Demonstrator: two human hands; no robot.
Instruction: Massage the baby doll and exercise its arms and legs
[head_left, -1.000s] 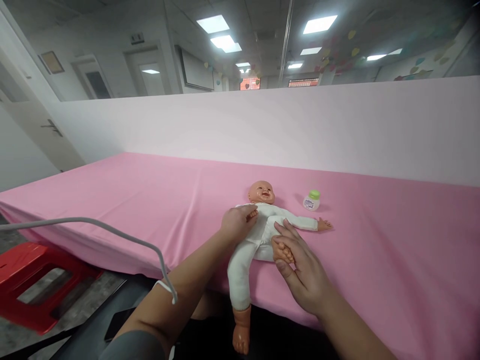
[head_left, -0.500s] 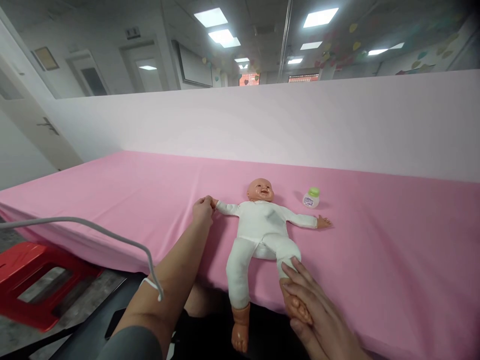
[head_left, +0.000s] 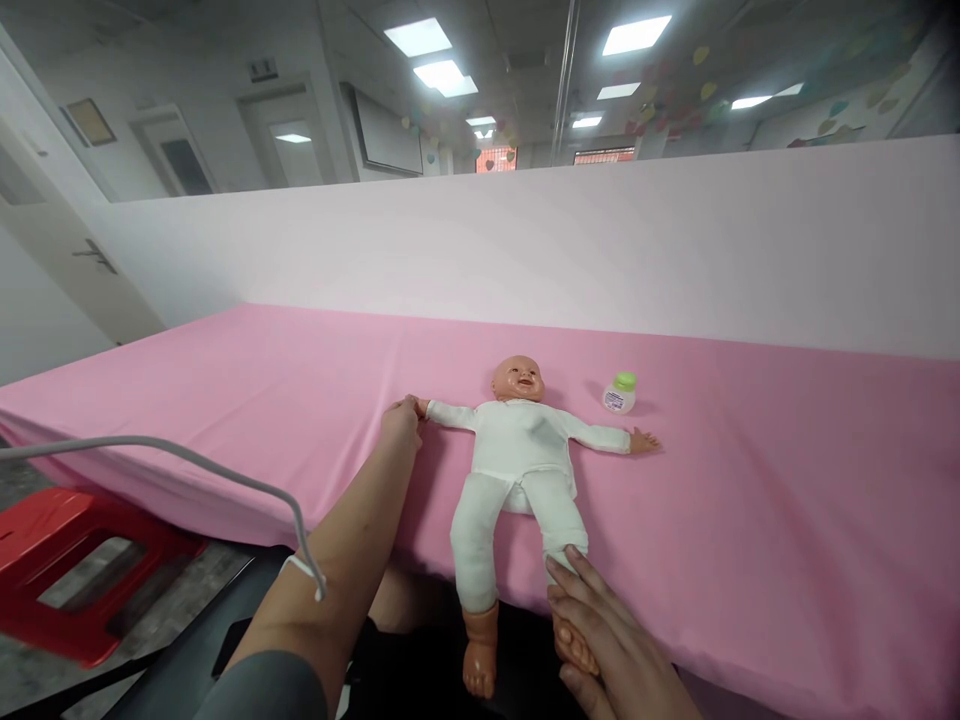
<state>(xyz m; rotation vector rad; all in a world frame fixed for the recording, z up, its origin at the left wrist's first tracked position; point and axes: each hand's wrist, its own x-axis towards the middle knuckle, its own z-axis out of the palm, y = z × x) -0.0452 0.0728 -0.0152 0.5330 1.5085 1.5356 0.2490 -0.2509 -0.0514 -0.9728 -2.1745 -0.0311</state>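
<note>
A baby doll (head_left: 523, 438) in a white cloth suit lies on its back, head away from me and arms spread, on a pink sheet (head_left: 300, 380). At the left, my left hand (head_left: 402, 418) is closed around the doll's hand, mostly hiding it. My right hand (head_left: 609, 632) is closed on the lower leg at the doll's right-hand side in view. Its fingers lie over the shin and the thumb is by the bare foot (head_left: 574, 648). The doll's other foot (head_left: 480, 668) hangs past the front edge of the sheet, untouched.
A small bottle with a green cap (head_left: 619, 393) stands right of the doll's head. A grey cable (head_left: 187, 460) crosses my left forearm. At lower left is a red plastic stool (head_left: 71, 600). Behind the sheet runs a low white wall (head_left: 525, 250) with glass above.
My right hand has moved down and left, and the doll's leg has straightened with it. My left hand keeps hold of the doll's hand and has shifted little.
</note>
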